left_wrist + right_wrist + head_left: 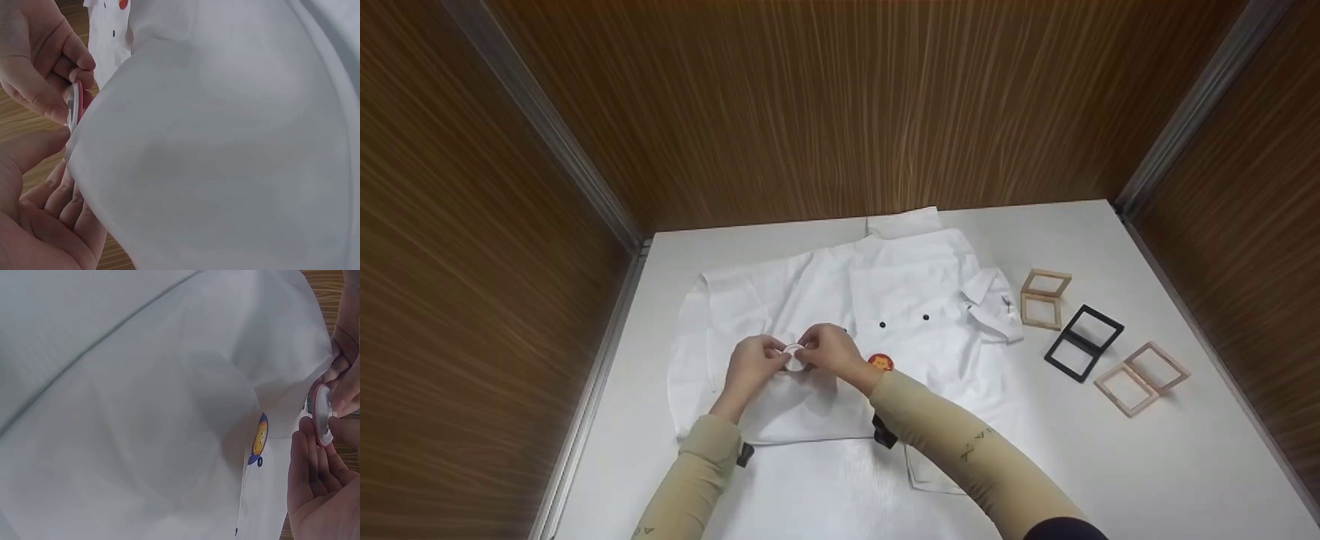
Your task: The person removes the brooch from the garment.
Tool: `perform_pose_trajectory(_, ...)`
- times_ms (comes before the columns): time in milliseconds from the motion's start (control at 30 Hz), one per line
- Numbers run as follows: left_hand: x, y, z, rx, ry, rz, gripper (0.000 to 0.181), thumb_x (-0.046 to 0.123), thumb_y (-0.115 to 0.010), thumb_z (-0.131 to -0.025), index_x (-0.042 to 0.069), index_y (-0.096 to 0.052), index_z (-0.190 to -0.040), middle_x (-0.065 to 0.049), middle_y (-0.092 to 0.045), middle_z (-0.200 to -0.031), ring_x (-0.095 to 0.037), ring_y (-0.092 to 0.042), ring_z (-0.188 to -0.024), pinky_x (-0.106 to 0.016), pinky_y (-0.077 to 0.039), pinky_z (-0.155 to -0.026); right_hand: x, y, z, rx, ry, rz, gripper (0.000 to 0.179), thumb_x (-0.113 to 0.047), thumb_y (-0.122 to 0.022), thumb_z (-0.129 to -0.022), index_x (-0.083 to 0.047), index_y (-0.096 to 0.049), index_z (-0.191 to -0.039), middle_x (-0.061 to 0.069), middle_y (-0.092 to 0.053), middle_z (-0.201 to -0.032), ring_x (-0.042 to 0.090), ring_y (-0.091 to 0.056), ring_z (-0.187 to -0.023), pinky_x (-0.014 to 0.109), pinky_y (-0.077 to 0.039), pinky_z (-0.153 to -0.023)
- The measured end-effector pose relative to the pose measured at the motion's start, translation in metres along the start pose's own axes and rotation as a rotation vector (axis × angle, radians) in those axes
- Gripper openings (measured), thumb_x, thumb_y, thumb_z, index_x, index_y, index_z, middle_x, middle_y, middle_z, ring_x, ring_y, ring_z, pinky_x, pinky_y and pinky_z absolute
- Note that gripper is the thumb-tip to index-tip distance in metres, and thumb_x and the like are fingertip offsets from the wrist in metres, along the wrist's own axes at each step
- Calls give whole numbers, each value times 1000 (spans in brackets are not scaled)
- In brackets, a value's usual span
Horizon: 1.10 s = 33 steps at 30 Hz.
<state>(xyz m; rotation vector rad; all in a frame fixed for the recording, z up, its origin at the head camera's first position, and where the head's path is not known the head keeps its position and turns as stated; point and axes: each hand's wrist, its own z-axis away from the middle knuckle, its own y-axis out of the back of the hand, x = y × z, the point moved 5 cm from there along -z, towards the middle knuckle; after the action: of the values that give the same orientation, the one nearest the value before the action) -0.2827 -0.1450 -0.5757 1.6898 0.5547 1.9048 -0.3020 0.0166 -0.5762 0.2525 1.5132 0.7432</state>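
A round pin badge [793, 358] with a pale back and reddish rim is between both hands, at the front of a white button-up shirt [900, 292]. My left hand [751, 367] pinches its left edge together with the cloth. From the right, my right hand [834, 350] grips the badge between thumb and fingers. The right wrist view shows the badge [322, 415] on edge beside the lifted cloth; its pin is not clearly visible. A red and yellow badge [880, 363] sits on the shirt by my right wrist, and a blue-rimmed badge [259, 439] shows near a button.
At the right of the white table [1207, 442] stand two light hinged frames, one wooden [1041, 310] and one pinkish [1134, 390], with a black frame [1074, 349] between them. Brown wood-grain panels [840, 112] close off the back and sides.
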Motion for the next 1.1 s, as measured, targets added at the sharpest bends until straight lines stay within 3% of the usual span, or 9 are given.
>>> perform_pose_trajectory(400,-1,-2,-1,13,2,47,13,3,-78,-91,-2,-76,-103,-14,-80,-85,-21,-78,-73,-24,-61,-67,3,0,-2,-9,1,30,16,-14,-77,-93,1,-77,-99,13,-80,-87,5,-58,-64,14,-41,-57)
perform_pose_trajectory(633,-2,-4,0,22,-14,55,11,3,-78,-92,-1,-77,-102,-12,-79,-84,-16,-76,-71,-24,-59,-65,6,-1,-1,-5,-7,65,20,-17,-76,-95,2,-77,-102,13,-79,-90,7,-57,-67,16,-42,-59)
perform_pose_trajectory(867,-2,-5,1,35,-47,73,11,1,-78,-91,-2,-77,-101,-13,-80,-87,-19,-77,-73,-24,-61,-66,8,-2,0,-20,-4,42,21,-16,-70,-98,2,-78,-105,14,-80,-91,9,-63,-68,16,-46,-61)
perform_pose_trajectory(1100,3,-4,1,59,-100,76,11,0,-78,-91,-1,-78,-102,-14,-80,-90,-22,-77,-80,-24,-63,-68,8,4,0,6,38,59,21,-17,-69,-99,0,-79,-95,11,-78,-82,7,-56,-65,18,-45,-62)
